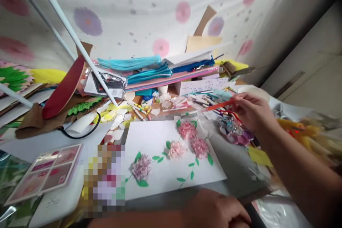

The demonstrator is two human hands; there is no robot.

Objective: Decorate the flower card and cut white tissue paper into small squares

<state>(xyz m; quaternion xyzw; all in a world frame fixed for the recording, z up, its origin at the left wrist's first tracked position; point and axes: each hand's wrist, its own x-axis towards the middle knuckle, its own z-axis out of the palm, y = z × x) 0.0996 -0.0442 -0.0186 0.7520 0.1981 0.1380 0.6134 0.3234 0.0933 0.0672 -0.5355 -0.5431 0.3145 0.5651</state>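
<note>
**Orange stick pinched above a crowded craft table**

A person's right hand (251, 112) pinches a thin orange stick (220, 105) between thumb and fingertips, closed on its end, over the right side of the tabletop (235, 171). The stick points left above a litter of pens and paper scraps (187, 101) near the middle of the far edge. Just under the hand lies a heap of shiny, glassy pieces (235, 133), too blurred to name. A yellow paper scrap (259, 156) lies beside the forearm.

At the near edge the left hand (216, 210) rests knuckles up and loosely curled. The lower border of the view cuts it off, so it cannot be told whether it holds anything.

Between the hands a white sheet (160, 139) lies flat, bearing four ruffled paper flowers (187, 130) in pink and mauve, with flat green leaves. Along the far edge a stack of coloured sheets (160, 73) in turquoise, blue and pink lies before a flower-print wall cloth (120, 14).

Toward the far left corner a red oval card (64, 89) tilts behind slanting white rods (72, 34) that cross in front of it. A glossy printed card (45, 172) sits at the near left corner. The patch next to it is pixelated and unreadable.
</note>
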